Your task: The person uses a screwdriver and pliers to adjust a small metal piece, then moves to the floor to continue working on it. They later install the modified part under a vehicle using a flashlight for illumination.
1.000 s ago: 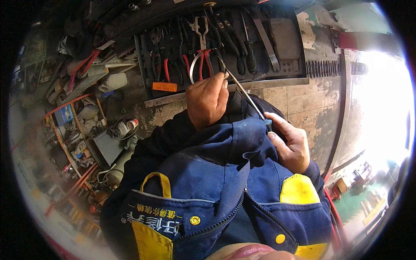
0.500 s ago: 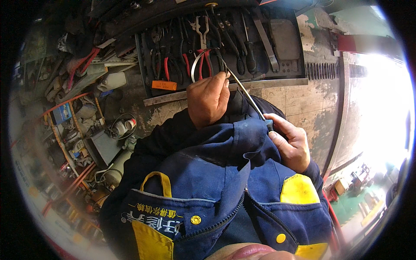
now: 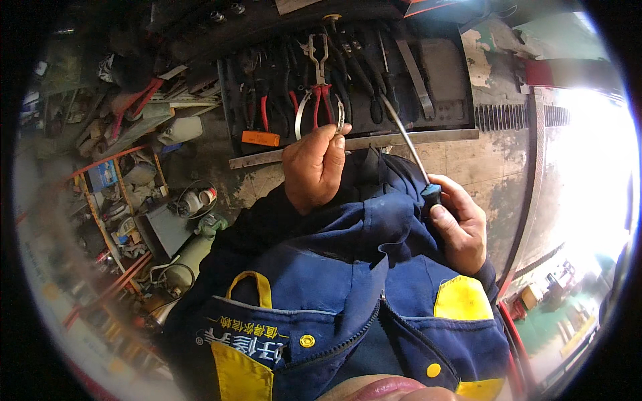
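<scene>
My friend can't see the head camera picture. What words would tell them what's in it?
A person's right hand holds a long screwdriver, and their left hand pinches a curved metal band. Beyond them is a dark tool tray with red-handled pliers inside.

White and yellow lettering point(image 3: 267, 349) stands on the blue jacket point(image 3: 317, 277).
</scene>
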The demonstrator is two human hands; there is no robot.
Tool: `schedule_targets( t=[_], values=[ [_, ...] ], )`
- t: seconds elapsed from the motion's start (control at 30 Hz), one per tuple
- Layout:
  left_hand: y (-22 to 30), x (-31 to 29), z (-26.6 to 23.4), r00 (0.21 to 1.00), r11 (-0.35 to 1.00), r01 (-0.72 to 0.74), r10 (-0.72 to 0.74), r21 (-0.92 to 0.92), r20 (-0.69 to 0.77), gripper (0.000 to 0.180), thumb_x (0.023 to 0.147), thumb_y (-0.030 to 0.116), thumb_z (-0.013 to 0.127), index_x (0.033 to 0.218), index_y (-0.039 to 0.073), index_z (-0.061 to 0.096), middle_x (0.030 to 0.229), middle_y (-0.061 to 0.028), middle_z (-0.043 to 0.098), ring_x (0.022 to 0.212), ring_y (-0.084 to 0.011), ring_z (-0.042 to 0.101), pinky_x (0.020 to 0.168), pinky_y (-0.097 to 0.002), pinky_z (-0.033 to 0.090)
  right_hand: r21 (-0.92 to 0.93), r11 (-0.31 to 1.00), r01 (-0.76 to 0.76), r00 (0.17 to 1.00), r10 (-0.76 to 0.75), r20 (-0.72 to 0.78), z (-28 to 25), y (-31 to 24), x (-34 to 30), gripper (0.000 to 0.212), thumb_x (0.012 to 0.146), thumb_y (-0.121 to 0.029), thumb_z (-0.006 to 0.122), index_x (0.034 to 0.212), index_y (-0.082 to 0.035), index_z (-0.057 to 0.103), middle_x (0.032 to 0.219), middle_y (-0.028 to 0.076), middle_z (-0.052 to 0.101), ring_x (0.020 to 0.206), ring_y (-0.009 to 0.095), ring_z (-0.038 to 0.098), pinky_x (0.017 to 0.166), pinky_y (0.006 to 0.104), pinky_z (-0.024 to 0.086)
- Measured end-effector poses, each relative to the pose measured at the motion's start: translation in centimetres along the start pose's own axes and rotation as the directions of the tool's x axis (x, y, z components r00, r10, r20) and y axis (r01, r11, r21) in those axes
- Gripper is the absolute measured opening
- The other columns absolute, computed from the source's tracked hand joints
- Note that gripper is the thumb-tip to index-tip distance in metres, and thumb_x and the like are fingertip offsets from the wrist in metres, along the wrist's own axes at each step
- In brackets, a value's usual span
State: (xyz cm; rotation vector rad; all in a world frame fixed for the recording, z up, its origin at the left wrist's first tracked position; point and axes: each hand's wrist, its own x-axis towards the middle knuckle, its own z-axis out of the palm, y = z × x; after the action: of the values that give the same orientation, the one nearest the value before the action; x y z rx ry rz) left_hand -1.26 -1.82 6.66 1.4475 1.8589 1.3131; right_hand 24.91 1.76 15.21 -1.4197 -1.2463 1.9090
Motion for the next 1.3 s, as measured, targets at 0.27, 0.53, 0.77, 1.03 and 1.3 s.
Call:
schedule_targets(
  t=[0.27,0.53,0.77,1.03,1.3],
  values=[
    [0.3,-0.5,0.1,0.984,0.956,0.176,-0.175,-0.235,0.027,0.029,0.106,0.011,0.059,0.130,-0.002,0.071,0.069,0.0028,0.058,0.058,-0.0039,0.048,0.054,-0.0228,0.040,-0.427,0.889,0.163,0.982,-0.105,0.157,-1.0,-0.6,-0.7,0.051,0.091,0.001,0.069,0.142,-0.001,0.062,0.109,0.013,0.073,0.100,0.019,0.070,0.091,0.0308,0.054],
    [0.0,-0.4,-0.2,0.992,0.972,0.126,-0.124,-0.199,0.024,0.025,0.106,0.008,0.062,0.126,-0.006,0.068,0.074,-0.0101,0.069,0.064,-0.0143,0.068,0.059,-0.0282,0.053,-0.519,0.756,0.399,0.917,-0.317,0.243,-0.4,0.2,-0.3,0.057,0.086,0.006,0.070,0.142,-0.004,0.063,0.109,0.021,0.072,0.100,0.034,0.074,0.092,0.0360,0.057],
    [0.1,-0.3,0.2,0.995,0.986,0.100,-0.102,-0.133,-0.009,0.025,0.106,0.009,0.061,0.123,-0.007,0.070,0.076,-0.0094,0.071,0.070,-0.0135,0.069,0.068,-0.0285,0.055,-0.590,0.688,0.422,0.906,-0.334,0.259,0.0,-0.3,0.2,0.058,0.086,0.003,0.071,0.143,-0.005,0.062,0.101,0.019,0.070,0.092,0.036,0.073,0.084,0.0387,0.058],
    [-0.4,0.7,0.8,0.986,0.988,-0.128,0.135,0.081,-0.098,0.022,0.096,0.002,0.070,0.116,-0.006,0.070,0.078,-0.0177,0.070,0.066,-0.0275,0.070,0.061,-0.0352,0.053,-0.590,0.675,0.443,0.897,-0.335,0.289,0.1,-0.1,0.7,0.059,0.087,0.001,0.071,0.145,-0.004,0.060,0.099,0.021,0.069,0.089,0.039,0.072,0.081,0.0408,0.058],
    [-0.6,1.0,1.0,0.975,0.973,-0.191,0.204,0.133,-0.092,0.024,0.092,-0.001,0.072,0.115,-0.007,0.069,0.077,-0.0194,0.068,0.062,-0.0320,0.068,0.057,-0.0389,0.052,-0.449,0.824,0.345,0.935,-0.260,0.241,0.5,0.4,0.9,0.053,0.090,0.002,0.071,0.142,-0.001,0.063,0.099,0.020,0.072,0.084,0.025,0.073,0.081,0.0317,0.057]
  ],
)
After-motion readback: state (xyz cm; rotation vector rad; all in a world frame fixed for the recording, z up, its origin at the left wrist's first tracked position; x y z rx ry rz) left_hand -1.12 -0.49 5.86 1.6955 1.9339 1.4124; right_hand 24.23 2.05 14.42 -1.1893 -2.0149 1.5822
